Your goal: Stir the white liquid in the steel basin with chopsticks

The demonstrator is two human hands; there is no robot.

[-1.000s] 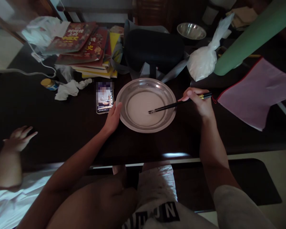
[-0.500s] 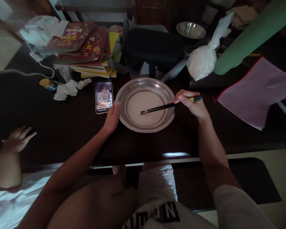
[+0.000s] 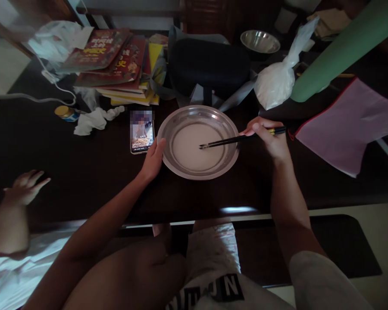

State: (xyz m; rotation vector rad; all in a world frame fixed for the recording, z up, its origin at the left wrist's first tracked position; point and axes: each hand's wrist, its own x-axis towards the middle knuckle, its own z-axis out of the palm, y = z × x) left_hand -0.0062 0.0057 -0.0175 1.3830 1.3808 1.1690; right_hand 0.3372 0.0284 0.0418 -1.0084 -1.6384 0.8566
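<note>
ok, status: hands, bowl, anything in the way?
Left hand holds bowl by rim. Right hand grips chopsticks, tips over white contents. Phone beside left hand, not blocking bowl.

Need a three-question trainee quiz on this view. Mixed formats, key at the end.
1. What does the person's right hand hold?
2. True or false: the left hand touches the near metal bowl.
3. Which lies just left of that bowl?
a) green cylinder
b) phone
c) red-edged cloth

Key:
1. Black chopsticks, tips over the bowl's whitish contents.
2. True; it is at the left rim.
3. b
</note>
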